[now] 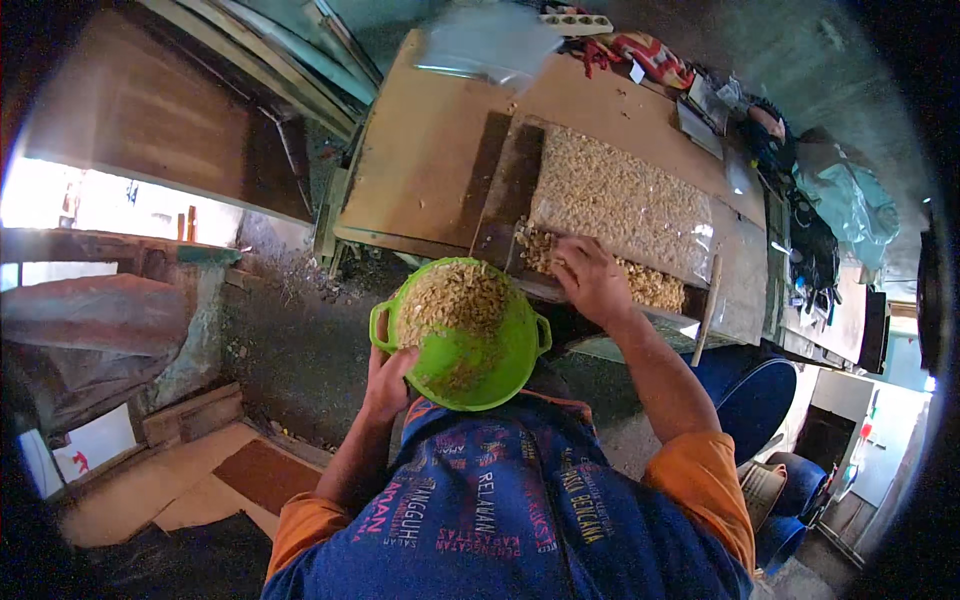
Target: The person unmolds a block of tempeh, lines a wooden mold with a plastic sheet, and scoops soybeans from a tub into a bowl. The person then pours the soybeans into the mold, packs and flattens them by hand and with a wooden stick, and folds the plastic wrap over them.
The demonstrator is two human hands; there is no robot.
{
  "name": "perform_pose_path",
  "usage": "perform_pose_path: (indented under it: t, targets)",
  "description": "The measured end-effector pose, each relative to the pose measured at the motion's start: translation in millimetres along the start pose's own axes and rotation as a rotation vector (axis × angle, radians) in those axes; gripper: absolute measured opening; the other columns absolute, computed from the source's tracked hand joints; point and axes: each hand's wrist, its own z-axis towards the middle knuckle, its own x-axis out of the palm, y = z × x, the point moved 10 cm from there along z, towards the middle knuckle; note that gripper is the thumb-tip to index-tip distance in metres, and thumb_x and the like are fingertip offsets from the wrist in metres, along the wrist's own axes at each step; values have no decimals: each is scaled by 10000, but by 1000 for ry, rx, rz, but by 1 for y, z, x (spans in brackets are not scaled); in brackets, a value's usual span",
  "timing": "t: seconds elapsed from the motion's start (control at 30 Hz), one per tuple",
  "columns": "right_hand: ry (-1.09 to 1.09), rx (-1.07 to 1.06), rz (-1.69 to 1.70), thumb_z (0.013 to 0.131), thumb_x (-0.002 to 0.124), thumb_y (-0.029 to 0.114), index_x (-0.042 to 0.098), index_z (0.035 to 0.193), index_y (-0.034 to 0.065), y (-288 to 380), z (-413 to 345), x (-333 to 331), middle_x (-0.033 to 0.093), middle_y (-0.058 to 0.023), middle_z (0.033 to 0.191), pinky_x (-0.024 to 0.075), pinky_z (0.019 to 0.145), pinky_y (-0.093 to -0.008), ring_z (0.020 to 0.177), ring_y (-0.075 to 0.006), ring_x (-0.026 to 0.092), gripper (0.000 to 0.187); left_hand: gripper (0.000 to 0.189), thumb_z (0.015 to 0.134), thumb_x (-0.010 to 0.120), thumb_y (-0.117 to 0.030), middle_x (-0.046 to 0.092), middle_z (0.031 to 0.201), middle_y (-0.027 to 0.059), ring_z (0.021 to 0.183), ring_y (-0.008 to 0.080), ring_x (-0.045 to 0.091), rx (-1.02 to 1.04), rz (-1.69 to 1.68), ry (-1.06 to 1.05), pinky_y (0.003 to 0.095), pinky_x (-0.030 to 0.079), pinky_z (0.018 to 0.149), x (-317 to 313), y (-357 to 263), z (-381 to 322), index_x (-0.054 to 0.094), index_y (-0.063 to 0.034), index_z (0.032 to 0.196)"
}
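My left hand [391, 379] grips the left side of a green plastic basin [517, 358], just below its handle. Pale split beans or similar kernels [457, 296] are heaped at the basin's far side. My right hand [592, 277] reaches down with bent fingers onto loose kernels [652, 285] along the near edge of a shallow wooden tray [504, 202]. Whether any kernels are between those fingers is hidden. Behind the hand, a broad, flat layer of kernels [615, 199] lies under clear plastic film in the tray.
The tray rests on a wooden worktable [420, 157]. A wooden stick [707, 311] lies at its right end. Clear plastic sheets [487, 45] and a power strip [577, 25] are at the back. A blue drum [754, 397] stands at the right, below table height.
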Motion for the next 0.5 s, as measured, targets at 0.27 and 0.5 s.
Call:
perform_pose_path:
  t: [0.27, 0.5]
  targets:
    - [-60, 107, 66, 865, 700, 173, 635, 1155, 57, -10, -9, -15, 622, -130, 1193, 483, 967, -456, 1129, -357, 583, 319, 715, 879, 474, -1, 406, 1488, 151, 1348, 264, 445, -52, -58, -43, 383, 391, 1095, 8, 2, -3, 207, -32, 1541]
    - [-35, 3, -80, 846, 705, 159, 635, 1149, 57, -20, -26, -20, 632, -133, 1180, 483, 974, -448, 1139, -358, 580, 327, 744, 877, 501, -40, 379, 1507, 157, 1359, 263, 430, 41, 153, -15, 381, 365, 1112, -18, 25, -6, 175, -8, 1545]
